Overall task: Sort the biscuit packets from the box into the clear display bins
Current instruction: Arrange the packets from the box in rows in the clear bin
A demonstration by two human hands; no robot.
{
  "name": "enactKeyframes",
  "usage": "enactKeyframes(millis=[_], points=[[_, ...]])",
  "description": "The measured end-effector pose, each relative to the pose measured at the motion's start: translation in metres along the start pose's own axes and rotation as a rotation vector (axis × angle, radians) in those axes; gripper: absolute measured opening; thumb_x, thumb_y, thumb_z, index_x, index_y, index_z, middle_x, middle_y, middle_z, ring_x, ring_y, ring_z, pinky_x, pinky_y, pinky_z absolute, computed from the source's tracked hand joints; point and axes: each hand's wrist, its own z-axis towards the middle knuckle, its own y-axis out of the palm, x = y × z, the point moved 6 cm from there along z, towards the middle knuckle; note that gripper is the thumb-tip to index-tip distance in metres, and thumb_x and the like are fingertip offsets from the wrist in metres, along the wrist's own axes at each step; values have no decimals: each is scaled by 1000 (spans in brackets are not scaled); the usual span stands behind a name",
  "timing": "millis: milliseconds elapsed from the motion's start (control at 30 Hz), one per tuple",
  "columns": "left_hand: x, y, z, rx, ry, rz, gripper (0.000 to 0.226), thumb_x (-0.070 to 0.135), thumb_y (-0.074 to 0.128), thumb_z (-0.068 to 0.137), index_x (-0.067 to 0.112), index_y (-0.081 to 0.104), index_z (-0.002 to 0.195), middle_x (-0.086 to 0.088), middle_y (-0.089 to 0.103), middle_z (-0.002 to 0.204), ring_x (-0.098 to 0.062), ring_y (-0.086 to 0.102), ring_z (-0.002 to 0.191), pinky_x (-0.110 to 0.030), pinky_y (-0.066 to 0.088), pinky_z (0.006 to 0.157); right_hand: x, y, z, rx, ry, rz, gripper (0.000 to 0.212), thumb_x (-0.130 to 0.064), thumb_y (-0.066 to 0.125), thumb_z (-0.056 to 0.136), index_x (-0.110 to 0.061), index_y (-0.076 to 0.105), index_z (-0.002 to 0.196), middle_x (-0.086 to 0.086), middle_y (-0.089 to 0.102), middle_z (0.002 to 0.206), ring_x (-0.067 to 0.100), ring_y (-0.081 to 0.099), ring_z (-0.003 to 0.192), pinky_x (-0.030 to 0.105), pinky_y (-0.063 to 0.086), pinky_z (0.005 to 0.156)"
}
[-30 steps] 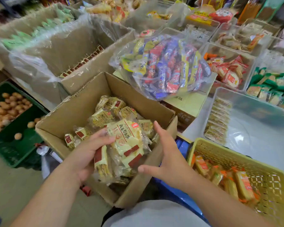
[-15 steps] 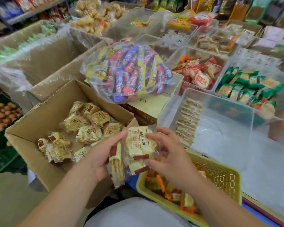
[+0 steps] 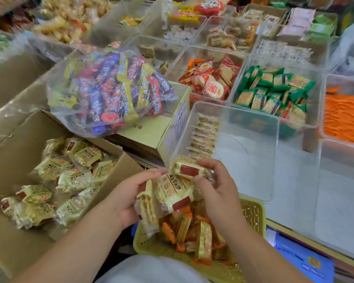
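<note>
I am judging the sorting as barely begun: at near left the box (image 3: 18, 156) is holding a heap of packets (image 3: 70, 178), while farther right the clear bin (image 3: 253, 160) is showing one row (image 3: 204, 135) along its left wall. Between them, above a yellow basket (image 3: 253, 210), my left hand (image 3: 127, 199) is cupping a bunch of biscuit packets (image 3: 172, 188), grip curled round them, and my right hand (image 3: 221, 193) is pinching the top one.
</note>
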Motion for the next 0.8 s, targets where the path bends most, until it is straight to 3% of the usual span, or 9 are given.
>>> enactKeyframes(millis=[67,167,300,400,467,533,667,800], points=[[-4,6,8,34,11,59,36,12,69,81,7,75,116,-24,73,120,-39,74,102,-52,59,88,2,-14,2,63,27,-15,28,-30,61,85,-44,63,109,-6,74,88,8,60,52,23,45,45],[-7,15,16,78,27,102,40,8,74,69,6,76,108,-28,71,120,-40,71,102,-59,54,99,4,-33,7,137,35,-64,22,-33,65,88,-46,65,106,-2,73,86,14,62,60,24,47,51],[-7,19,26,127,100,35,49,8,74,62,5,74,111,-26,75,110,-34,76,85,-44,63,68,7,-69,19,296,63,-78,27,-39,75,79,-47,68,104,-18,72,80,0,63,67,11,45,55],[-2,13,32,137,163,-75,36,9,72,63,11,76,99,-18,79,98,-29,78,79,-38,61,60,18,-97,33,323,102,-170,48,-18,84,78,-38,68,118,-11,75,91,1,70,83,15,52,68],[1,7,34,139,191,-134,31,8,72,65,13,76,96,-16,79,96,-29,78,79,-38,62,59,21,-114,44,330,71,-407,47,-8,77,81,-32,69,121,-2,74,103,9,70,87,24,53,77],[2,2,34,140,196,-158,31,9,72,65,14,76,96,-15,79,96,-29,78,80,-39,62,62,21,-123,57,319,-15,-703,35,-10,73,85,-26,74,116,1,75,105,16,68,85,27,50,77],[1,-4,34,149,200,-151,28,11,72,67,15,77,95,-17,78,102,-31,78,85,-43,60,73,24,-121,83,222,-145,-1219,15,-23,72,87,-24,78,101,2,73,91,29,66,80,33,50,62],[-2,-9,35,151,193,-147,22,12,71,68,18,81,87,-17,78,104,-31,78,87,-45,59,77,40,-106,113,-11,-41,-1661,13,-23,62,87,-28,74,90,-6,62,74,22,52,91,30,37,63]])
